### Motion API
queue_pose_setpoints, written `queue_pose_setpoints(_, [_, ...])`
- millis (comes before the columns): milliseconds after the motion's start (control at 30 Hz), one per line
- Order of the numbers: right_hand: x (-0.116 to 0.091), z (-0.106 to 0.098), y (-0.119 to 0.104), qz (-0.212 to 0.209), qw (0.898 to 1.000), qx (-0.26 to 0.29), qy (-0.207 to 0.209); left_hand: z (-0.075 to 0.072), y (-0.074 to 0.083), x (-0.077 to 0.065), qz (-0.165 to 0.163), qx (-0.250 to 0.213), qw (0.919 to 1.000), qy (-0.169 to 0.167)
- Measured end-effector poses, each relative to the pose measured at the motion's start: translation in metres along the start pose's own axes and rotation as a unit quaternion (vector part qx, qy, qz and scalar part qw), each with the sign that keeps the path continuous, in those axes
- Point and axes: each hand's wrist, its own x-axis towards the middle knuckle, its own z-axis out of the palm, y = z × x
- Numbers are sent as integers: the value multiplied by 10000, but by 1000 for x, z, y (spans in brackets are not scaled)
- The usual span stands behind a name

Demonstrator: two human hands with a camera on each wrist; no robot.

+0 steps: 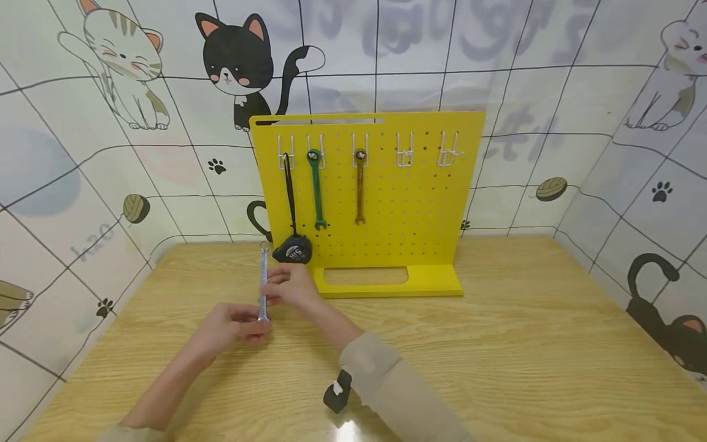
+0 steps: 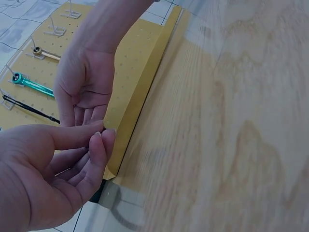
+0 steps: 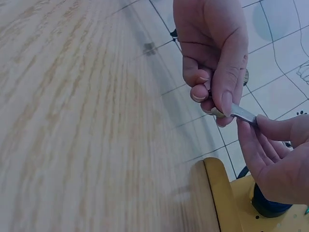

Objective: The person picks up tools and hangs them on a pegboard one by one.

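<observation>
A slim silver wrench (image 1: 263, 279) stands roughly upright between both hands, left of the pegboard's foot. My left hand (image 1: 223, 331) pinches its lower end between thumb and fingers. Higher up, around the middle of the shaft, my right hand (image 1: 295, 287) grips it with thumb and fingertips. In the right wrist view a short stretch of the silver shaft (image 3: 245, 115) shows between the two hands; the fingers cover the end. From the left wrist the hands hide almost all of the wrench. Just behind the right hand hangs a black tape measure (image 1: 294, 249) marked 5m.
A yellow pegboard (image 1: 409, 209) stands at the back of the wooden table (image 1: 497, 344). On its white wire hooks (image 1: 405, 158) hang a green wrench (image 1: 317, 190) and a gold wrench (image 1: 360, 187). A small black object (image 1: 337, 393) lies beside the right sleeve.
</observation>
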Motion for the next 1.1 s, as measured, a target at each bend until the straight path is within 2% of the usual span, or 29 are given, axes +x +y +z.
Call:
queue_pose_setpoints(300, [-10,-21,-18,-426,9989,72,-157,13,11,7,196,-73,9994,269])
queue_pose_setpoints(500, [-14,-33,-27,-970,9950,37,-224,24,20,13,296,-173,9985,423])
queue_pose_setpoints(867, [-24,-58,-41,-1514,9885,46,-17,44,39,28,604,-307,9966,477])
queue_pose_setpoints(1100, [-26,-72,-46,-1702,9852,-47,196,57,47,41,654,-456,9958,452])
